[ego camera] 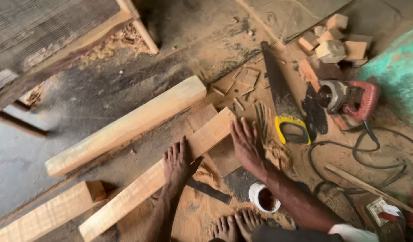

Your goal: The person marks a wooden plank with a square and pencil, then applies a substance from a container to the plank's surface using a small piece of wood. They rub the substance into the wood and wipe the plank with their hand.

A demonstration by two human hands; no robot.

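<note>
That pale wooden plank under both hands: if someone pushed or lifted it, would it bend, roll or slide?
The pale flat wooden plank looks thick and straight, so probably stiff. Its flat faces make rolling unlikely. Lying on sawdust-covered floor under the left hand, it might slide fairly easily.

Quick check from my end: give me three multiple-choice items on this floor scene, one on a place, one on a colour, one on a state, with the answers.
1. Where does the left hand rest?
A. on the flat plank
B. on the power tool
C. in the cup

2. What colour is the handsaw handle?
A. red
B. yellow
C. blue

3. How is the right hand?
A. clenched round the saw
B. open, fingers spread beside the plank's end
C. out of sight

Answers: 1 A, the palm lies flat on the plank. 2 B, a yellow grip with a black inside. 3 B, the hand is flat and holds nothing.
</note>
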